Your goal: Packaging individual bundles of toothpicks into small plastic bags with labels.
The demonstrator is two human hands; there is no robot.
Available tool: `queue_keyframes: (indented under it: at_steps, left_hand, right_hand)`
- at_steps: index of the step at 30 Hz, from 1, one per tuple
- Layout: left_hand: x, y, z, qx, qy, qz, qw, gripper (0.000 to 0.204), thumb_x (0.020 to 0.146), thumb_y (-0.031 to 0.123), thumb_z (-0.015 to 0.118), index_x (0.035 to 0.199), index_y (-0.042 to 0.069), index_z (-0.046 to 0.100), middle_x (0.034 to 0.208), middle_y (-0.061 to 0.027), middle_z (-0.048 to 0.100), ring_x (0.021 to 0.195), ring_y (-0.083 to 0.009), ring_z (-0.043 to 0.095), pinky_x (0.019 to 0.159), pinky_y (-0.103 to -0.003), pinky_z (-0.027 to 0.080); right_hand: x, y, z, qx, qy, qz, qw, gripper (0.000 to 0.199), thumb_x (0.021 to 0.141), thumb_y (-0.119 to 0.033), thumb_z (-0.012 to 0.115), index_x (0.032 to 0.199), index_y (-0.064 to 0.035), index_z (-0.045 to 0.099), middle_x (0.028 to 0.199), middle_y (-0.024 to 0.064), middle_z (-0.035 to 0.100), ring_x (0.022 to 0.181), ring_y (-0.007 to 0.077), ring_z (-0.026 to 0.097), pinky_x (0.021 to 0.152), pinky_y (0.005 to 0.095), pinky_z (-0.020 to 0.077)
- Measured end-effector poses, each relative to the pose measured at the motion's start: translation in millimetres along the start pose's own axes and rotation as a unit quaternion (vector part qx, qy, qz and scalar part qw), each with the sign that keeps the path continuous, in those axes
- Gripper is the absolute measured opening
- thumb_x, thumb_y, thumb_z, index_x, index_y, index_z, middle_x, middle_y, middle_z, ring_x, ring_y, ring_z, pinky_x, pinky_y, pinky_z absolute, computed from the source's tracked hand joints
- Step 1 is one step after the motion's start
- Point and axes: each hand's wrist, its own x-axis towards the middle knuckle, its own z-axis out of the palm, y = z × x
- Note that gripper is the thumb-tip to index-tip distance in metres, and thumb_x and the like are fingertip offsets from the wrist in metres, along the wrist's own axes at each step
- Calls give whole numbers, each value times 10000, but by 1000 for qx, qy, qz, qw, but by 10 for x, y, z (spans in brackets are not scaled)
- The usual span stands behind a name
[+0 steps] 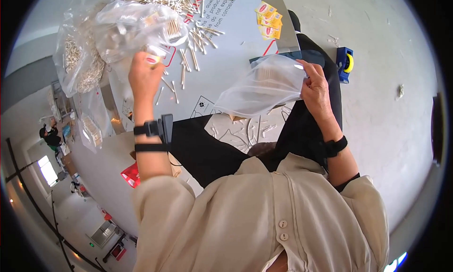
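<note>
Two hands work apart: my left hand (144,76) pinches a small wrapped packet (153,59) beside the loose pale sticks (188,45), while my right hand (315,90), fingers closed, grips the clear plastic bag (264,85), its mouth toward my left.

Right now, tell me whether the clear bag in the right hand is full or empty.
Nearly empty: the bag hangs limp and see-through from the right hand, with only a faint bundle of sticks inside.

ahead: loose sticks (188,59) lying scattered across the board (226,59) | left: bulging plastic bag (127,29) blocking the way | right: yellow sachets (269,21) sitting apart | between hands: bare board lying open | floor right: tape dispenser (345,63) standing
</note>
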Motion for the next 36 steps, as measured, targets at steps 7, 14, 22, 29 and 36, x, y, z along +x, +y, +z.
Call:
queue_keyframes:
  at_steps: [7,14,22,29,36]
  left_hand:
    - [-642,778,-782,-874,-230,-142,403,510,744,145,642,1207,-41,536,877,-104,572,664,-133,521,538,-257,411]
    - [-571,1483,-751,-524,-256,79,808,435,755,169,683,1094,-82,579,870,-132,564,788,-211,566,682,-315,475]
    - [-335,1827,-313,-758,-358,-194,509,291,910,112,497,1099,-74,615,1123,-187,625,948,-214,622,838,-327,497]
    - [-476,2091,-112,-746,-335,-245,521,341,938,131,553,1221,-59,528,1094,-130,630,989,-203,615,869,-329,497]
    - [-572,2233,28,-785,-223,-353,458,292,908,87,563,1169,-44,550,1063,-116,623,963,-202,621,856,-335,506]
  right_hand:
    - [1,124,8,-19,14,-20,1000,442,776,-33,636,1214,-51,586,1101,141,529,859,258,583,792,322,489]
    - [-4,168,21,-31,26,-42,998,435,771,-75,653,1200,-48,579,1098,174,531,993,352,571,868,363,475]
    - [-28,153,9,-16,20,-34,999,436,777,-97,654,1203,-49,573,1108,181,520,971,366,580,855,385,486]
    - [-30,149,-7,-17,18,-40,999,421,783,-88,621,1200,-58,573,1123,191,516,981,383,584,863,399,489]
    - [-37,162,-4,-29,30,-43,998,443,768,-10,611,1208,-58,579,1106,161,511,950,328,578,836,347,494]
